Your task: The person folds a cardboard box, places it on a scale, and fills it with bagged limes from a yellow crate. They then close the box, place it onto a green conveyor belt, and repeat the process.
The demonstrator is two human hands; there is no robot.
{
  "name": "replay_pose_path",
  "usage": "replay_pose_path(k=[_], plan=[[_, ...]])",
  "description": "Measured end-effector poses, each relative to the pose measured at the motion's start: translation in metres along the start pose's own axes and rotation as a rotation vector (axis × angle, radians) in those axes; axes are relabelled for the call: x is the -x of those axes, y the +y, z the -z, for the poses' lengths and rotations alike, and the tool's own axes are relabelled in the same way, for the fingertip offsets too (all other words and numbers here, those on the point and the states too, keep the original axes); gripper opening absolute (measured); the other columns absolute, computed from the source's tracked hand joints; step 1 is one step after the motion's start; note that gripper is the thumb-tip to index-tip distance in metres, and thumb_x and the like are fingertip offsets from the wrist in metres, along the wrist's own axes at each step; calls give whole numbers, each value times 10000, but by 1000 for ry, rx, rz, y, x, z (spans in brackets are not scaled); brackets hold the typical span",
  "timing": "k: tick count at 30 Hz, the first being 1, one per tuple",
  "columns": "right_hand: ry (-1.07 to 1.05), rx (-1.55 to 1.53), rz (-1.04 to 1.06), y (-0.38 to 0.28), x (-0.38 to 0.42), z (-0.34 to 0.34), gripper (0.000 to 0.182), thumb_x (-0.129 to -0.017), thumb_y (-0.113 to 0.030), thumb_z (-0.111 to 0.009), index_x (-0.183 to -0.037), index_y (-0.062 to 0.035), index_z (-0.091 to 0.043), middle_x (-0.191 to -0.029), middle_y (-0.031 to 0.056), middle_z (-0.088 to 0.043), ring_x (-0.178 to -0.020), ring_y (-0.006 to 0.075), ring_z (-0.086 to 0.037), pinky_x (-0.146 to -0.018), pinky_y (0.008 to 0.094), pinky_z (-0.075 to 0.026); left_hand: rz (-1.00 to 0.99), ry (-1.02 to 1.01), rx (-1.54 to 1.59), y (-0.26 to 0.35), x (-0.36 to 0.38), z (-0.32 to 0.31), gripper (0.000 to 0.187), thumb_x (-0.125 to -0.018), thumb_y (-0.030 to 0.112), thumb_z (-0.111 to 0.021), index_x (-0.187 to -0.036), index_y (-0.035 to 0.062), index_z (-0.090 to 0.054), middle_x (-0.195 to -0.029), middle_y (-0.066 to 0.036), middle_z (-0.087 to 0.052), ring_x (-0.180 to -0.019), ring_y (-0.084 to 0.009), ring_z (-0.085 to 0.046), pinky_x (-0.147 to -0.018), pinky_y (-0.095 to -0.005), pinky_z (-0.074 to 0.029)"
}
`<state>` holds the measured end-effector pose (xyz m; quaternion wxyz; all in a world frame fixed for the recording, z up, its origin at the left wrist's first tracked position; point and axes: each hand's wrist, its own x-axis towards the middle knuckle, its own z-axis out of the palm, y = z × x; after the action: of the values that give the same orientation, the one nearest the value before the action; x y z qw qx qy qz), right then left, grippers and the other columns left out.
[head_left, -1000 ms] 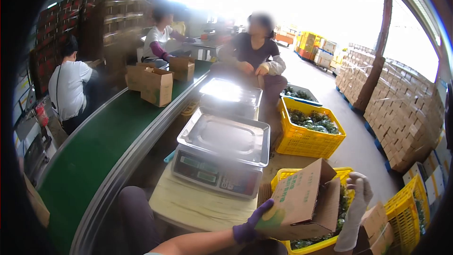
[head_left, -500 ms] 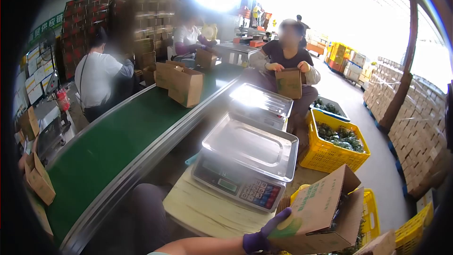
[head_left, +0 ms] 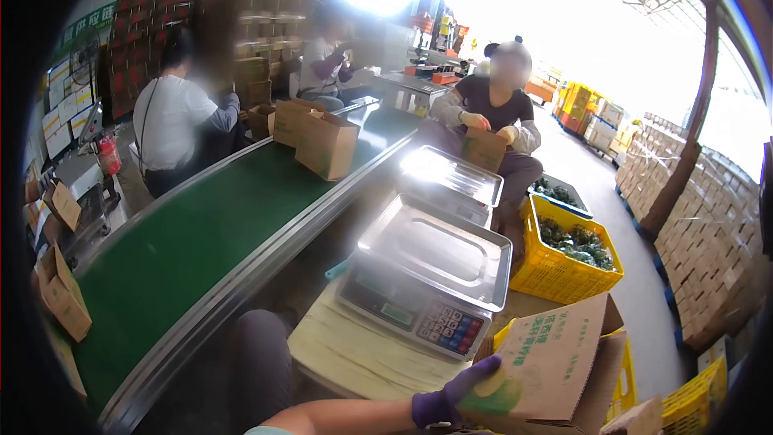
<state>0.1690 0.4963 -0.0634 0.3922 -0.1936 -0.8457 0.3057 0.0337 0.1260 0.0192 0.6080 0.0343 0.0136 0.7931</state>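
My left hand (head_left: 457, 397), in a purple glove, reaches in from the bottom edge and grips a brown cardboard box (head_left: 555, 361) by its near left side. The thumb lies along the box; the other fingers are hidden beneath it. The box is tilted, with green print on the face towards me and its flaps standing open at the right. My right hand is out of the frame. Just beyond the box, a digital scale (head_left: 419, 306) with a bare steel pan sits on a pale yellow surface (head_left: 346, 346).
A green conveyor belt (head_left: 209, 225) runs along the left, carrying cardboard boxes (head_left: 328, 145). A second scale (head_left: 451, 180) stands behind the first. Yellow crates (head_left: 564, 274) with wrapped dark green contents are at the right. A seated person (head_left: 495, 105) handles a box; others work across the belt.
The box in my left hand has turned so its printed face shows more and its inside shows less. The seated person opposite has lowered their box. The view has shifted slightly.
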Motion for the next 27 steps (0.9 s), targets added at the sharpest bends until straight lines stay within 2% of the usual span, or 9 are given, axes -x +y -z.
replay_pose_path(k=[4,7,8,11,13,16,20,25,27], plan=[[0,146,67,-33,-1,18,86,-822,-17,-663,-766,-15,-597,-770,28,-507,-739,146,-522,-688,263,-447,-100,144,-98,9,20,-19,427,-975,424,-529,-1148,35,-567,-939,-92,-611,-853,-206,-607,-764,-330,-521],[19,312,274,-54,-20,53,64,-846,25,-603,-830,-24,-565,-924,38,-520,-721,116,-521,-609,256,-463,-137,-176,-176,22,29,8,482,-976,445,-510,-1200,19,-539,-963,-116,-614,-856,-218,-613,-764,-338,-524],[-3,178,124,-110,-34,70,184,-719,144,-626,-800,2,-541,-1018,50,-524,-774,119,-525,-669,243,-454,-188,-177,-180,25,34,9,507,-978,449,-502,-1230,9,-519,-974,-127,-616,-870,-225,-617,-779,-345,-527],[244,622,552,-323,-37,60,168,-712,83,-586,-871,41,-550,-1074,163,-532,-963,322,-527,-816,375,-450,-267,-170,-154,34,52,-3,543,-980,446,-495,-1283,-5,-483,-995,-142,-614,-881,-233,-618,-787,-356,-529],[127,628,643,-397,-32,24,199,-699,79,-610,-889,26,-588,-1129,189,-575,-1040,376,-544,-877,418,-457,-281,-276,-149,41,61,2,568,-979,444,-496,-1330,0,-453,-1088,-160,-610,-953,-252,-623,-831,-395,-535],[-634,797,917,-461,-34,-28,449,-713,-92,-679,-1157,-85,-612,-1317,139,-528,-1224,415,-483,-1048,460,-424,-404,-218,-132,56,65,11,594,-977,442,-492,-1382,15,-408,-1223,-180,-575,-1071,-277,-610,-911,-434,-523],[-1040,191,700,-487,-69,-61,516,-787,-17,-642,-1290,-67,-537,-1437,195,-428,-1385,389,-338,-1151,419,-285,-617,-144,-148,96,99,10,589,-975,429,-482,-1383,9,-416,-1286,-166,-560,-1172,-278,-583,-1012,-432,-487],[-522,71,690,-513,-54,-116,534,-808,28,-633,-1322,-67,-519,-1428,197,-434,-1312,295,-461,-1051,354,-402,-746,-182,-258,138,104,23,544,-987,375,-473,-1410,44,-385,-1339,-159,-516,-1204,-273,-551,-1010,-435,-476],[-507,-312,320,-523,-49,-131,522,-842,13,-617,-1345,-81,-515,-1352,188,-500,-1117,199,-600,-854,275,-501,-760,-169,-356,146,102,19,541,-992,377,-466,-1411,45,-383,-1336,-157,-518,-1204,-272,-552,-1011,-433,-476]])
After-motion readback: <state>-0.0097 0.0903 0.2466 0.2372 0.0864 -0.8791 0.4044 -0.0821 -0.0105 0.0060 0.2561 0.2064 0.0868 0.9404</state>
